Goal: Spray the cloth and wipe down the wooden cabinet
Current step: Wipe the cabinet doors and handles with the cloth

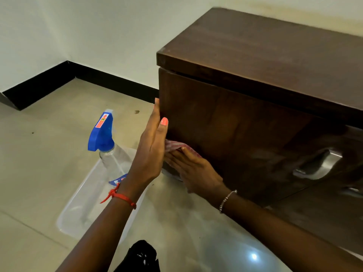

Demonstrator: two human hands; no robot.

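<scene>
A dark, blurred garment or bag (140,256) sits at the bottom centre of the frame, nearest the camera, on the tiled floor (39,154). Above it, both forearms reach up toward the wooden cabinet (245,107), which fills the right half of the frame.

The right hand (194,169) lies flat, fingers together, pressing a pink checked cloth (176,145) against the lower part of the cabinet's front near its left corner. The left hand (152,146) is open with its fingers straight and together, braced along that vertical corner edge, thumb on the front face; it holds nothing. The spray bottle (106,142) stands in a clear plastic tray (82,209) on the floor at centre left, just beside the left forearm.

Wiping looks to be under way, with spraying seemingly done. The next stroke probably calls for sliding the cloth across the front toward the metal handle (318,165) at the right, working around it. The floor to the left is open, though the bottle stands close enough to be knocked.
</scene>
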